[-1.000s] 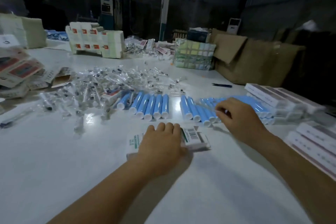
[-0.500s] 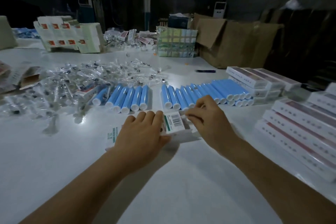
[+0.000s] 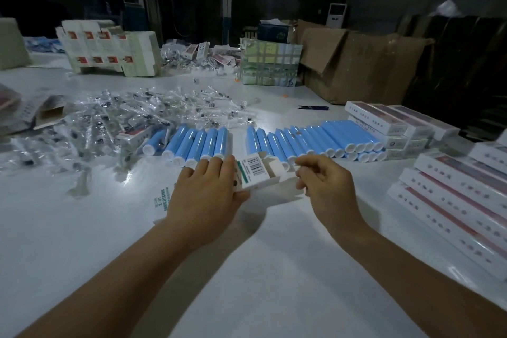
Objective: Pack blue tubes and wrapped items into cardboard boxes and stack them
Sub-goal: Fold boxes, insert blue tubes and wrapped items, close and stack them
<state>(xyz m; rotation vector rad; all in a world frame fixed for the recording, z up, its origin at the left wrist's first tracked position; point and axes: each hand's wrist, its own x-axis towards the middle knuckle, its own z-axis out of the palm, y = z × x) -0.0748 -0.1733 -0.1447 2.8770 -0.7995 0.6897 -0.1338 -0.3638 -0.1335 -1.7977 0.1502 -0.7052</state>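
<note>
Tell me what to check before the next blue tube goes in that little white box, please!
1. Box end open: ok. The flaps of the white box stand open at its right end.
2. Box held steady: ok. The left hand lies over it, thumb on its near edge.
3. Tube ready in the right hand: cannot tell. Its fingers are curled at the opening, and whatever they hold is hidden.
4. More tubes nearby: ok. A row of blue tubes lies just behind the box.
5. Wrapped items nearby: ok. The pile of wrapped items lies to the left.
6. Box still empty inside: cannot tell.
</note>
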